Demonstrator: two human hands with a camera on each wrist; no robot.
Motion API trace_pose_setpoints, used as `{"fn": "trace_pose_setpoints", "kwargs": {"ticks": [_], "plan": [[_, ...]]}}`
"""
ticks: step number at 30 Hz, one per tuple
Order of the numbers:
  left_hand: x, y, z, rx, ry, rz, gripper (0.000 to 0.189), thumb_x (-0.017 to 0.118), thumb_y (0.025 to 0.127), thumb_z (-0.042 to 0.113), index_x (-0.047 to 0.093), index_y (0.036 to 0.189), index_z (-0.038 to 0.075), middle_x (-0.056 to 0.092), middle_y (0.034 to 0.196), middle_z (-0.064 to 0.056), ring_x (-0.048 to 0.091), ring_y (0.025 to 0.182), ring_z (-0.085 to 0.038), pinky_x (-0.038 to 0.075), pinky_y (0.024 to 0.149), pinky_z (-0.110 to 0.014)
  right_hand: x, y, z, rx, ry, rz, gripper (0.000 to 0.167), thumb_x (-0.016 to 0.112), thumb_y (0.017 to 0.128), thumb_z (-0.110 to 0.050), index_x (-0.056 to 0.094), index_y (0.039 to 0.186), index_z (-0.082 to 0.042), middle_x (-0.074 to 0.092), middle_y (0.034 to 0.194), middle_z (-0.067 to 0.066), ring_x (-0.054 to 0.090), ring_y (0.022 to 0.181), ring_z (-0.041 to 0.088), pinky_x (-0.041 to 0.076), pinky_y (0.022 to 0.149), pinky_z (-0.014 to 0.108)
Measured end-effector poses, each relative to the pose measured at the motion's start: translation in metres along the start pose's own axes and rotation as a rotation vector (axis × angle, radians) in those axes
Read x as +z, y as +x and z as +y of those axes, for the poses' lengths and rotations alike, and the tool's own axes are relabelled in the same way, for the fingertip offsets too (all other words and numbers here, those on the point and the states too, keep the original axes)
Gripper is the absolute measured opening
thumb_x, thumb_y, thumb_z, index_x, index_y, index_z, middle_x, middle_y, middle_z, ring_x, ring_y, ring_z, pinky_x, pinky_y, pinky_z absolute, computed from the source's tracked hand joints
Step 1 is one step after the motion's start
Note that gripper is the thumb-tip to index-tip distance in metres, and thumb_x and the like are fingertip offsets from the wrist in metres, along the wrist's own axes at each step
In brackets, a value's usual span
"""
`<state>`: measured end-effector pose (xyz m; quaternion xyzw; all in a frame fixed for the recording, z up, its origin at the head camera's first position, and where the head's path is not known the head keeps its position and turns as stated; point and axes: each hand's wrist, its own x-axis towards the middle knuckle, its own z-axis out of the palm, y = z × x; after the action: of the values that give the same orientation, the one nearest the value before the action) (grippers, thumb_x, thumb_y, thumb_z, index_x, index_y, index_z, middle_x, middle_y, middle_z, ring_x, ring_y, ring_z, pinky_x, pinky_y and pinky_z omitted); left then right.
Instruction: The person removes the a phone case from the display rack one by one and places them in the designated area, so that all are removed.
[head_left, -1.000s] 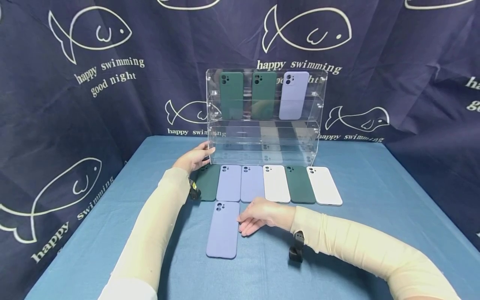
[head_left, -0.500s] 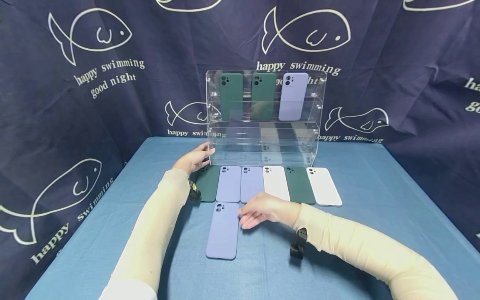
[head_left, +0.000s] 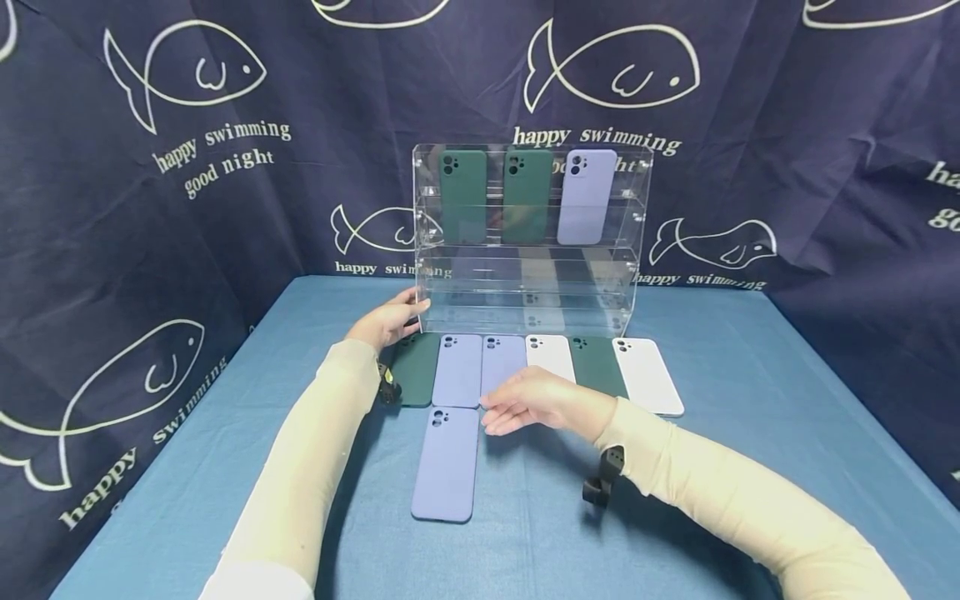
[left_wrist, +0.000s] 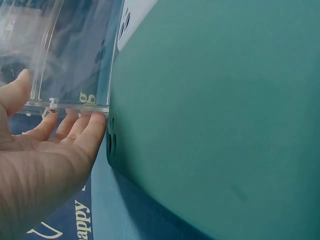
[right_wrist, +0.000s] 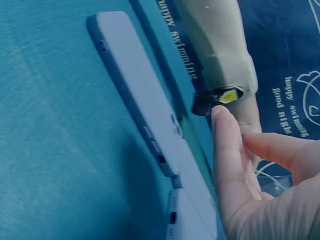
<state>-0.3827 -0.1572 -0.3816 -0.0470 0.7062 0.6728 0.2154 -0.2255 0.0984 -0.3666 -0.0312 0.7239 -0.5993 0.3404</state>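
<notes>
In the head view my left hand [head_left: 386, 322] holds the left side panel of a clear acrylic display stand [head_left: 525, 319], thumb at its front edge. The fingers [left_wrist: 92, 135] lie along that panel in the left wrist view. My right hand [head_left: 543, 400] hovers, fingers loosely bent and holding nothing, right of a lavender phone case [head_left: 445, 471] lying flat on the cloth. Behind that case lies a row: a green case [head_left: 416, 375], two lavender cases [head_left: 457, 375], a white case [head_left: 550, 354] partly hidden by my right hand, another green case [head_left: 597, 362] and another white case [head_left: 648, 379].
On the stand's top tier lean two green cases [head_left: 463, 187] and a lavender case [head_left: 588, 196]. Its lower tiers show reflections of the row in front. A blue cloth [head_left: 570, 542] covers the table; a navy fish-print curtain [head_left: 465, 75] hangs behind.
My right hand has moved away from the front lavender case's edge, back and slightly up toward the row. The left hand stays at the stand and the cases lie where they were.
</notes>
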Motion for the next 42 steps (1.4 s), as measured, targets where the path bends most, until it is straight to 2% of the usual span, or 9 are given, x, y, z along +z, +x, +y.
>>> {"fn": "trace_pose_setpoints", "kwargs": {"ticks": [8, 13, 18, 25, 30, 34, 38, 42], "plan": [[-0.001, -0.001, 0.0, 0.021, -0.005, -0.009, 0.069, 0.045, 0.104, 0.019, 0.003, 0.158, 0.022, -0.003, 0.164, -0.005, 0.007, 0.151, -0.022, 0.023, 0.125, -0.039, -0.013, -0.008, -0.014, -0.058, 0.05, -0.014, 0.038, 0.06, 0.094, -0.005, 0.054, 0.123, 0.019, 0.073, 0.087, 0.011, 0.072, 0.077, 0.019, 0.062, 0.085, 0.037], [0.0, -0.002, 0.001, 0.011, 0.006, -0.017, 0.07, 0.045, 0.104, 0.02, 0.002, 0.158, 0.022, -0.003, 0.164, -0.004, 0.008, 0.151, -0.022, 0.022, 0.125, -0.038, -0.023, -0.011, -0.017, -0.073, 0.1, -0.02, 0.037, 0.058, 0.094, -0.002, 0.052, 0.126, 0.017, 0.073, 0.095, 0.013, 0.072, 0.082, 0.018, 0.061, 0.087, 0.035], [0.0, -0.005, 0.001, 0.005, -0.007, -0.018, 0.069, 0.045, 0.103, 0.02, 0.002, 0.158, 0.021, -0.003, 0.164, -0.004, 0.008, 0.151, -0.021, 0.021, 0.125, -0.038, -0.034, -0.011, -0.024, -0.088, 0.139, 0.014, 0.039, 0.057, 0.095, -0.001, 0.05, 0.129, 0.016, 0.072, 0.099, 0.012, 0.071, 0.088, 0.019, 0.059, 0.092, 0.037], [-0.001, 0.001, -0.002, 0.009, -0.01, -0.012, 0.069, 0.045, 0.104, 0.02, 0.003, 0.158, 0.022, -0.002, 0.164, -0.003, 0.009, 0.151, -0.02, 0.022, 0.125, -0.037, -0.054, -0.014, -0.038, -0.158, 0.146, 0.056, 0.047, 0.058, 0.094, 0.0, 0.042, 0.136, 0.016, 0.073, 0.091, 0.004, 0.07, 0.092, 0.018, 0.053, 0.102, 0.042], [-0.002, 0.001, 0.0, 0.021, -0.001, -0.013, 0.069, 0.047, 0.103, 0.02, 0.004, 0.158, 0.022, -0.004, 0.164, -0.004, 0.008, 0.151, -0.02, 0.022, 0.125, -0.038, -0.074, -0.017, -0.046, -0.245, 0.171, 0.091, 0.049, 0.055, 0.096, 0.002, 0.038, 0.139, 0.016, 0.073, 0.098, 0.004, 0.07, 0.092, 0.015, 0.057, 0.096, 0.034], [-0.003, -0.001, 0.002, 0.028, 0.038, -0.015, 0.068, 0.046, 0.103, 0.018, 0.005, 0.158, 0.02, -0.002, 0.164, -0.006, 0.01, 0.151, -0.022, 0.024, 0.124, -0.039, -0.085, -0.02, -0.053, -0.269, 0.203, 0.113, 0.051, 0.054, 0.095, 0.004, 0.036, 0.141, 0.015, 0.073, 0.097, 0.002, 0.071, 0.091, 0.014, 0.059, 0.091, 0.029], [-0.003, -0.004, 0.004, 0.054, 0.095, -0.011, 0.067, 0.046, 0.104, 0.019, 0.006, 0.158, 0.017, 0.001, 0.164, -0.01, 0.013, 0.15, -0.024, 0.027, 0.123, -0.041, -0.093, -0.022, -0.064, -0.274, 0.263, 0.148, 0.056, 0.059, 0.093, 0.003, 0.034, 0.143, 0.013, 0.075, 0.091, 0.003, 0.072, 0.087, 0.016, 0.06, 0.088, 0.029], [-0.002, -0.005, 0.004, 0.06, 0.13, -0.015, 0.068, 0.047, 0.103, 0.02, 0.006, 0.158, 0.015, 0.001, 0.164, -0.01, 0.015, 0.15, -0.025, 0.03, 0.122, -0.041, -0.103, -0.026, -0.074, -0.324, 0.297, 0.184, 0.051, 0.061, 0.092, 0.004, 0.04, 0.138, 0.012, 0.075, 0.09, 0.006, 0.073, 0.084, 0.017, 0.061, 0.086, 0.03]]}}
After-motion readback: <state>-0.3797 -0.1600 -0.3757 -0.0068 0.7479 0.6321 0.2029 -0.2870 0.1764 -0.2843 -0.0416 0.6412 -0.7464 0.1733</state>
